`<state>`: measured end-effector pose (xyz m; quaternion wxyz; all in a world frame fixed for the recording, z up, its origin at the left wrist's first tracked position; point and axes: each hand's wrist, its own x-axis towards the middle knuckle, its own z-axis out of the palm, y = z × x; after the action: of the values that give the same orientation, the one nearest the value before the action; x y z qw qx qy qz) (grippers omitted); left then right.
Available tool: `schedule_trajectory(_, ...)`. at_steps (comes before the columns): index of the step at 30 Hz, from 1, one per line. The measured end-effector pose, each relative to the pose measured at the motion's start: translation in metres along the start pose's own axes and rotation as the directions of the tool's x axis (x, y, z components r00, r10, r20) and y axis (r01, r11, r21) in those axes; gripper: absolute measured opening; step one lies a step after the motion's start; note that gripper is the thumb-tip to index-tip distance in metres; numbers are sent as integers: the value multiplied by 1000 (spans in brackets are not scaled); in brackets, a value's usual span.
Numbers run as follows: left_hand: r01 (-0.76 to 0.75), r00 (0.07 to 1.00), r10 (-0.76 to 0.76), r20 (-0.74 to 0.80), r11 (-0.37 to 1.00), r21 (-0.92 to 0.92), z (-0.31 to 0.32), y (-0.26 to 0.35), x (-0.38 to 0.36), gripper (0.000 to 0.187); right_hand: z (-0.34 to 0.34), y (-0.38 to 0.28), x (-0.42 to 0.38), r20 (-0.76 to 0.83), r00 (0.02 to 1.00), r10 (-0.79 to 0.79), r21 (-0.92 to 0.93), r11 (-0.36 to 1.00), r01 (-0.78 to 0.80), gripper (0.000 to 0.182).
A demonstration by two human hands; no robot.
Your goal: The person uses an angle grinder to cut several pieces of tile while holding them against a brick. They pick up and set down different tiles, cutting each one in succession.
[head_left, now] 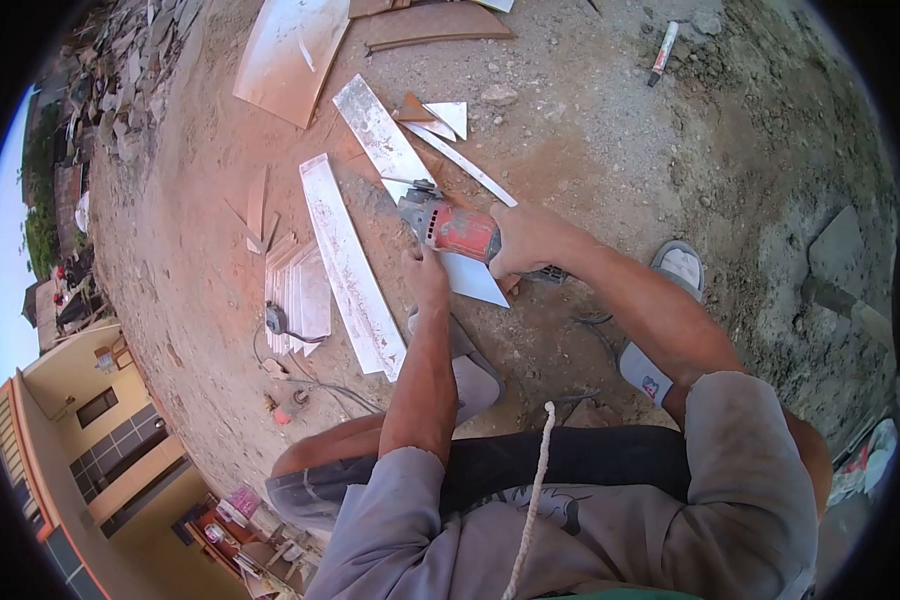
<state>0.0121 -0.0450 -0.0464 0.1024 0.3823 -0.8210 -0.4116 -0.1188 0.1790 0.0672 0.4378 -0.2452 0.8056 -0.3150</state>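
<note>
A red and grey angle grinder (pixel 467 232) is held over a white tile strip (pixel 378 125) lying on the ground. My right hand (pixel 532 240) wraps round the rear of the grinder's body. Closed at the near side of the grinder's head is my left hand (pixel 427 277); its fingertips are partly hidden, and it seems to grip the tool there. The grinder's head sits above the middle of the strip, whose lower end shows beneath the tool. Beside my left hand lies a long white tile strip (pixel 350 265) with reddish smears.
Stacked cut tiles (pixel 305 285) lie at left, with a small dark round object (pixel 276 320) and a cable (pixel 340 390). Tile offcuts (pixel 450 118) and a large tile (pixel 292 60) lie ahead. A marker-like tube (pixel 664 52) rests far right. My sandalled feet flank the work.
</note>
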Motion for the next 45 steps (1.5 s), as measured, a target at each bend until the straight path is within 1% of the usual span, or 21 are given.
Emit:
schedule_trajectory(2,5,1000,-4,-20,999,50,-3,12,-2,42,5,7,-4,-23,1000,-21,-18,1000,21,65)
schedule_trajectory(5,124,992,-127,17,984,131,-5,39,-11,45,-7,13,-18,-75,995,-63,-40,997,60,68)
schedule_trajectory(7,131,987,-104,-120,960,247,4,56,-22,59,-15,11,-28,-92,992,-87,-46,995,83,69)
schedule_trajectory(8,142,985,-113,-134,962,233,8,61,-28,59,-21,8,-34,-123,991,-44,-31,999,40,71)
schedule_trajectory(10,-143,967,212,-139,909,391,21,73,-38,85,-33,2,-42,-157,988,-3,-25,1000,-1,72)
schedule_trajectory(11,-98,984,158,-84,867,489,26,81,-45,102,-37,-1,-46,-197,980,20,9,1000,-18,73)
schedule_trajectory(14,-144,968,221,-120,878,456,39,68,-44,107,-42,-1,-51,-279,960,23,34,999,-14,75)
schedule_trajectory(15,-145,968,221,-122,882,449,36,74,-45,107,-45,0,-52,-322,947,-2,31,999,12,74)
schedule_trajectory(17,-57,998,63,-9,946,318,17,82,-41,107,-47,2,-49,-342,940,-15,36,999,29,76)
schedule_trajectory(18,-60,998,67,-12,947,317,8,78,-39,107,-46,3,-47,-357,934,-23,50,998,44,78)
schedule_trajectory(22,-56,984,95,-148,968,245,-23,32,-26,98,-37,4,-42,-372,928,-17,25,999,29,83)
schedule_trajectory(24,-115,949,198,-244,941,318,-43,6,-13,96,-31,-1,-39,-308,951,14,31,1000,-5,82)
schedule_trajectory(28,-80,963,177,-203,907,413,-76,-22,13,95,-11,-9,-20,-230,973,28,7,1000,-27,79)
schedule_trajectory(32,-17,984,103,-147,868,497,-88,-36,21,95,9,-22,9,-197,974,-110,22,993,117,77)
schedule_trajectory(34,-8,983,132,-126,724,690,-86,-29,15,91,16,-30,24,-197,967,-159,44,984,171,77)
schedule_trajectory(35,-16,984,137,-118,715,698,-82,-24,11,91,18,-35,33,-170,973,-155,25,987,161,76)
schedule_trajectory(37,-5,943,248,-222,677,736,-66,-15,3,82,22,-40,49,-156,977,-146,23,988,152,74)
schedule_trajectory(39,-219,906,388,-169,773,596,-51,-13,-5,64,28,-42,62,-140,976,-166,-29,986,164,73)
schedule_trajectory(40,-158,966,219,-138,922,352,-42,2,-14,58,28,-43,66,-141,977,-160,-14,987,160,73)
schedule_trajectory(41,-45,997,51,-62,995,90,-34,21,-25,53,28,-45,69,-131,980,-150,-13,989,149,74)
schedule_trajectory(45,97,990,-103,95,993,70,-11,34,-52,47,27,-44,81,-131,979,-155,-40,988,151,74)
